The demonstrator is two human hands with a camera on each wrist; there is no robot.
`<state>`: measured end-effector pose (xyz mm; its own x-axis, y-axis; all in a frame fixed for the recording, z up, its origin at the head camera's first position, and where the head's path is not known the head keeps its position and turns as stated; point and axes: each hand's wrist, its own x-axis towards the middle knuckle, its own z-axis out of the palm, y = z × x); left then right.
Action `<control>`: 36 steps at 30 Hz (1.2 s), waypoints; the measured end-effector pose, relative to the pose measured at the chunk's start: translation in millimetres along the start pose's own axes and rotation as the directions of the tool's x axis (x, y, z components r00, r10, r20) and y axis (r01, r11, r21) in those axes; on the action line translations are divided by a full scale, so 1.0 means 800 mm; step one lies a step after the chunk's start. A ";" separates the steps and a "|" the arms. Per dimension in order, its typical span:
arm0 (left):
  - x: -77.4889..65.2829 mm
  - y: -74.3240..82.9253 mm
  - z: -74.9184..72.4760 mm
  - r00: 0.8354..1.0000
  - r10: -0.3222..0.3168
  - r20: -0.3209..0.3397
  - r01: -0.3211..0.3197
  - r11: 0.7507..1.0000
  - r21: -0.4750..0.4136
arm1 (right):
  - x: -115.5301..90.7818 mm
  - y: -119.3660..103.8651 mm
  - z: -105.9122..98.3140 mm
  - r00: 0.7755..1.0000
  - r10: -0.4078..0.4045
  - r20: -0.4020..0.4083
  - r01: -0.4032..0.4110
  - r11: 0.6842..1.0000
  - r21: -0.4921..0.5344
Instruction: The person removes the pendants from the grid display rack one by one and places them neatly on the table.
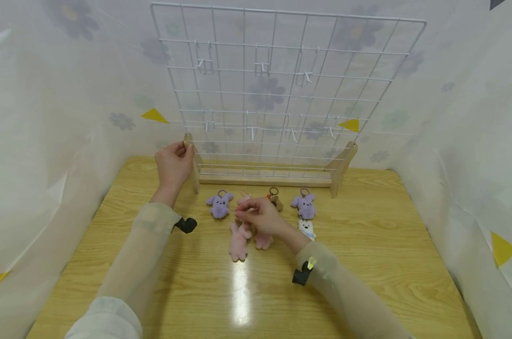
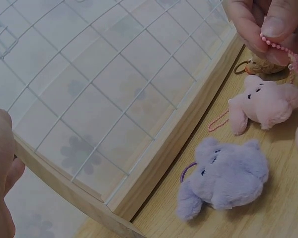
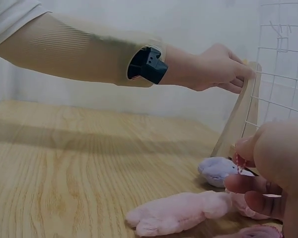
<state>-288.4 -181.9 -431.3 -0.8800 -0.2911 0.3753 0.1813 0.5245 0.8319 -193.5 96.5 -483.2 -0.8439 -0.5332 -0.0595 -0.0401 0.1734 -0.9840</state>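
Observation:
My left hand grips the top of the wooden left upright of a stand that holds a white wire grid. In the left wrist view, my right hand pinches a pink bead chain between thumb and fingertips. Below that hand in the head view lies a long pink plush keychain, stretched toward the front. More pink plush shows under the palm. Behind the fingers is another pink plush keychain, its chain loop on the table. A purple plush keychain lies to the left.
White hooks hang on the grid in two rows. To the right lie a brown plush keychain, a second purple plush keychain and a white bear keychain. The stand's base bar runs behind them along the table.

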 end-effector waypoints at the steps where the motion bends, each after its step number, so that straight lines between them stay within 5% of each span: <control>1: 0.000 0.001 0.000 1.000 0.000 0.000 0.000 1.000 -0.001 | 0.000 0.000 -0.001 1.000 -0.005 0.004 0.005 1.000 -0.013; 17: 0.001 0.000 0.001 1.000 0.008 -0.006 -0.008 1.000 -0.005 | -0.001 -0.004 -0.016 0.996 -0.080 0.035 0.086 0.958 -0.273; 36: 0.000 0.000 -0.003 1.000 -0.013 0.013 0.013 1.000 -0.003 | -0.016 -0.023 -0.043 0.999 -0.021 -0.042 0.014 0.987 -0.160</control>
<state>-287.4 -183.6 -430.4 -0.8878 -0.2876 0.3592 0.1713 0.5179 0.8381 -200.2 128.7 -458.8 -0.8644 -0.5018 -0.0320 -0.1368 0.2959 -0.9454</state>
